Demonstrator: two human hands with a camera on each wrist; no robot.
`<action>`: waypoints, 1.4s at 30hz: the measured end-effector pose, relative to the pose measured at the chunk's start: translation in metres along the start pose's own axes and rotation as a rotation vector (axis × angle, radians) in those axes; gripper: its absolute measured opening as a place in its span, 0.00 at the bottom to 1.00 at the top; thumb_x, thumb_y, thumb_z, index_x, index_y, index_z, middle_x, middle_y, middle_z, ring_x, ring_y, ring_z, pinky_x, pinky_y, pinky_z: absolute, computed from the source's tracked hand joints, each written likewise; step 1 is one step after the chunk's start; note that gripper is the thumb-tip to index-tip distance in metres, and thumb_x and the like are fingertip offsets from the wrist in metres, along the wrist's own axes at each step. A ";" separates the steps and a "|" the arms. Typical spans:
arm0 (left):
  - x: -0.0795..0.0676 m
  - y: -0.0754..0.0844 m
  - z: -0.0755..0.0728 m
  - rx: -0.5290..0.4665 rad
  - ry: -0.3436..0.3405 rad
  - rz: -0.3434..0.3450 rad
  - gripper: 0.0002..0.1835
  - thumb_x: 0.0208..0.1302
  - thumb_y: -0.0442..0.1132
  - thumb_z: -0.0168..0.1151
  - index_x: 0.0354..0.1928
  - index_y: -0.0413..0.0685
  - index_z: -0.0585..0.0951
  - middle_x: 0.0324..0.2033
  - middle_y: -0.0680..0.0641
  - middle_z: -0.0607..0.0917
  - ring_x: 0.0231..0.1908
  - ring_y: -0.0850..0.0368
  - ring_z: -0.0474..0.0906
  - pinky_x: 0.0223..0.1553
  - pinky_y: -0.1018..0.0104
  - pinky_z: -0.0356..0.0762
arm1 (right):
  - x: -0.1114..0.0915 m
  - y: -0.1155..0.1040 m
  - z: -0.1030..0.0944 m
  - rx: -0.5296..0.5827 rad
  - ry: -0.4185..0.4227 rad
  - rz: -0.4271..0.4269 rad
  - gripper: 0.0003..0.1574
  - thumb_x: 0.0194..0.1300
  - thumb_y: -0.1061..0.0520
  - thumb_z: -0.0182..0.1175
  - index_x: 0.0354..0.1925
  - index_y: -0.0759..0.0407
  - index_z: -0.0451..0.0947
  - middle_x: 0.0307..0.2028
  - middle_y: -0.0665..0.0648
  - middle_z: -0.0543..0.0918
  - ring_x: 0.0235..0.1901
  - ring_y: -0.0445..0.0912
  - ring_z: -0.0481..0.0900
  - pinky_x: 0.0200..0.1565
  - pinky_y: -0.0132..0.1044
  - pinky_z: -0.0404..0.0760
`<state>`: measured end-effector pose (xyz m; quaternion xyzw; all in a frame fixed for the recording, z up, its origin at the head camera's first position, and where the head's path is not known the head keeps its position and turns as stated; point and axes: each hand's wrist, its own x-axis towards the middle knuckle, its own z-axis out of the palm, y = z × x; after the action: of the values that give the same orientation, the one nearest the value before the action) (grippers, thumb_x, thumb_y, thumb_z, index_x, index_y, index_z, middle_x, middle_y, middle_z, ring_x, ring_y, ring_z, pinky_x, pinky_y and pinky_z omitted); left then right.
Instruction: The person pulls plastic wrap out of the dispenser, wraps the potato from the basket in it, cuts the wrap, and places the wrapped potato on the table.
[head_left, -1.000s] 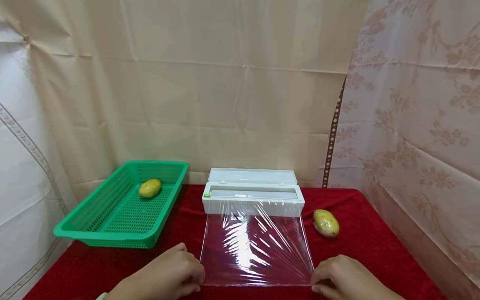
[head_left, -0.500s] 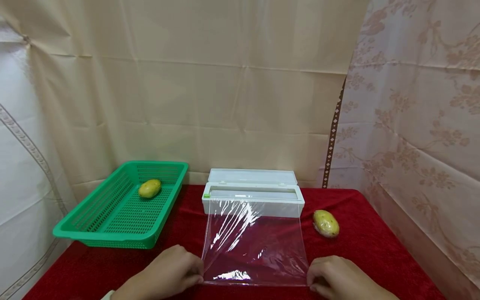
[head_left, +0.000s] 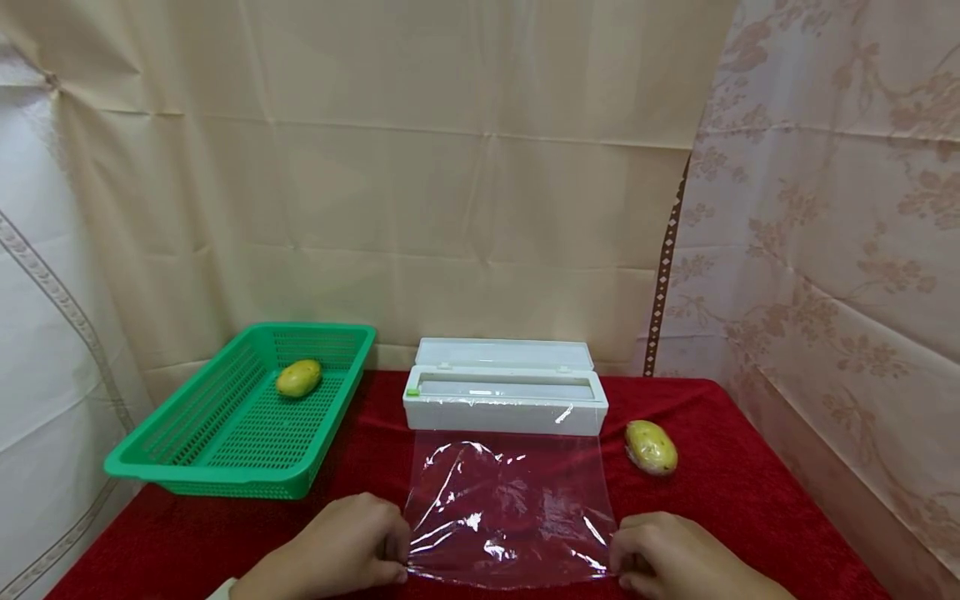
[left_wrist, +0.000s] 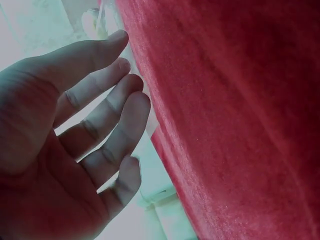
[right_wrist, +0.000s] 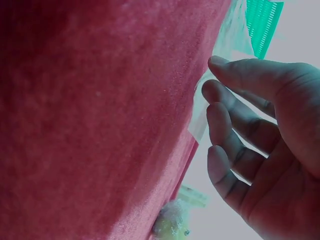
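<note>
A sheet of clear cling film (head_left: 510, 508) runs forward from a white cling-film dispenser box (head_left: 505, 415), its lid raised. My left hand (head_left: 341, 542) is at the film's near left corner, with thumb and fingertips at its edge and creases spreading from there. At the near right corner my right hand (head_left: 675, 552) pinches the film between thumb and bent fingers. In the left wrist view the fingers (left_wrist: 132, 112) curve beside the red cloth. The right wrist view has the thumb (right_wrist: 240, 70) at the whitish film edge. Between the hands the near edge sags.
A green plastic basket (head_left: 217, 475) stands at the left with a yellow potato (head_left: 298, 378) in it. Right of the film, a potato wrapped in film (head_left: 651, 447) lies on the red tablecloth (head_left: 720, 492). Beige curtains (head_left: 450, 167) hang behind.
The film has gone from taut to slack, and its near edge now droops lower between the hands. My right hand has shifted slightly left; the box, basket and potatoes keep their places.
</note>
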<state>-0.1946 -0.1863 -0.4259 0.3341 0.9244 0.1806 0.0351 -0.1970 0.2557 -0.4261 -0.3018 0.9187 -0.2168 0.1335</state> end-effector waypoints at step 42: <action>0.098 -0.048 -0.014 -0.389 0.575 -0.498 0.36 0.66 0.48 0.72 0.66 0.35 0.69 0.54 0.37 0.76 0.48 0.43 0.79 0.49 0.50 0.82 | 0.089 -0.039 -0.052 -0.180 0.283 -0.132 0.06 0.66 0.52 0.71 0.41 0.45 0.84 0.29 0.35 0.79 0.29 0.32 0.75 0.34 0.32 0.77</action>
<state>-0.3018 -0.1632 -0.4244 0.0238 0.8978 0.4233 -0.1193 -0.2670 0.1893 -0.3722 -0.3386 0.9223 -0.1824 -0.0390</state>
